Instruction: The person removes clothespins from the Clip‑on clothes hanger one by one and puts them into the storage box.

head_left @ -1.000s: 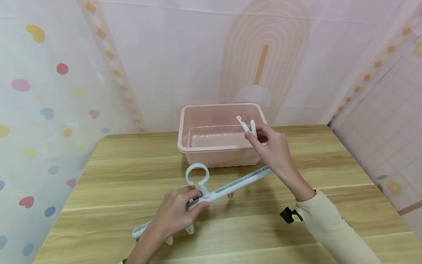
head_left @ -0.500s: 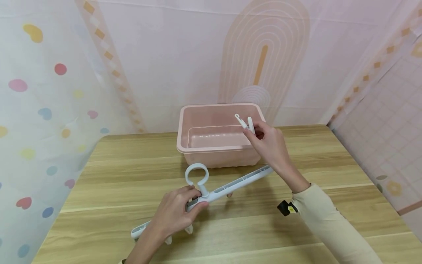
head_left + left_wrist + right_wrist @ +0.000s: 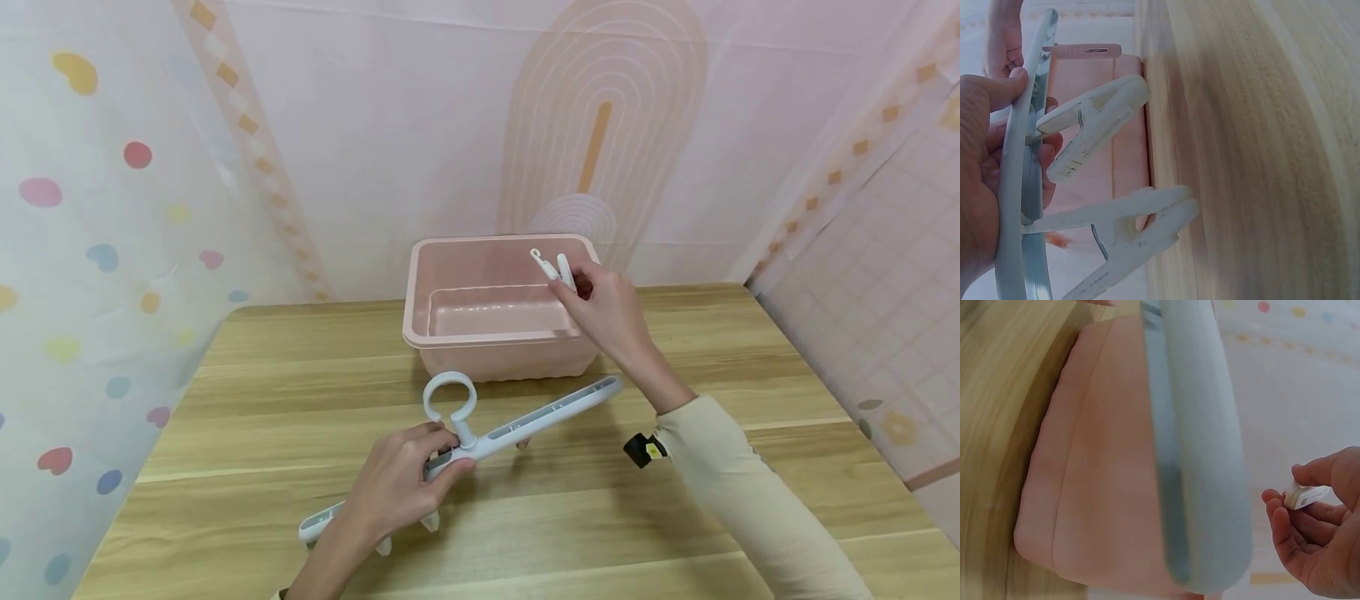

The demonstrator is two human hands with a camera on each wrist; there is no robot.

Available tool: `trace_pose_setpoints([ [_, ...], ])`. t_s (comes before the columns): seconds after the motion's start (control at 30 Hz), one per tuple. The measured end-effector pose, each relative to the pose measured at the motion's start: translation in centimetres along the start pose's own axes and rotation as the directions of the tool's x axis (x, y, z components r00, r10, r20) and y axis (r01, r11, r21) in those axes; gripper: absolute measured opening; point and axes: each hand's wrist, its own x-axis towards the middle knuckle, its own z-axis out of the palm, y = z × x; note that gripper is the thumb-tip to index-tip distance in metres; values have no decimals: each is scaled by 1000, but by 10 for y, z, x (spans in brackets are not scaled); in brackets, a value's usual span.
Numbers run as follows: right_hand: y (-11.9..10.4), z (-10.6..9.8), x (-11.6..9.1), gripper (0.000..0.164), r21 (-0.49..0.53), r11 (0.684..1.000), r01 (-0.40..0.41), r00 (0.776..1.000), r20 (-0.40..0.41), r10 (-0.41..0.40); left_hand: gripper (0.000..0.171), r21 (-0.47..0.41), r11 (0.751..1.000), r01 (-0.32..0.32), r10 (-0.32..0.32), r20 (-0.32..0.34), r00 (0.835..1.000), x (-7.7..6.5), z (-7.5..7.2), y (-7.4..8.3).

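Note:
My left hand (image 3: 401, 479) grips a pale blue clip hanger (image 3: 551, 417) near its middle, beside the open ring hook (image 3: 450, 396). The hanger is tilted over the table, its right end higher in the head view. Two white clips hang under the bar in the left wrist view, the nearer clip (image 3: 1122, 231) and a farther one (image 3: 1097, 122). Beyond them hangs a pink clip (image 3: 1088, 51). Between thumb and fingers, my right hand (image 3: 611, 312) pinches a loose white clip (image 3: 566, 272) with a small hooked end, held up over the bin's right side.
Behind the hanger, a pink plastic bin (image 3: 510, 358) stands near the back edge of the wooden table (image 3: 300, 375). A patterned cloth backdrop (image 3: 390, 150) rises right behind the table. A black device (image 3: 643, 450) sticks out from the right sleeve.
My right hand has moved up and a little left with the white clip, away from the hanger's right end, which now shows fully. My left hand and the hanger have stayed in place.

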Motion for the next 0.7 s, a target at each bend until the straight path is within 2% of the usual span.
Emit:
trace_pose_setpoints([
  [0.37, 6, -2, 10, 23, -42, 999, -23, 999, 28, 24, 18, 9, 1000, -4, 4, 7, 1000, 0, 1, 2],
  [0.7, 12, -1, 19, 23, -43, 997, -64, 998, 19, 65, 18, 9, 1000, 5, -5, 14, 1000, -1, 3, 3],
])
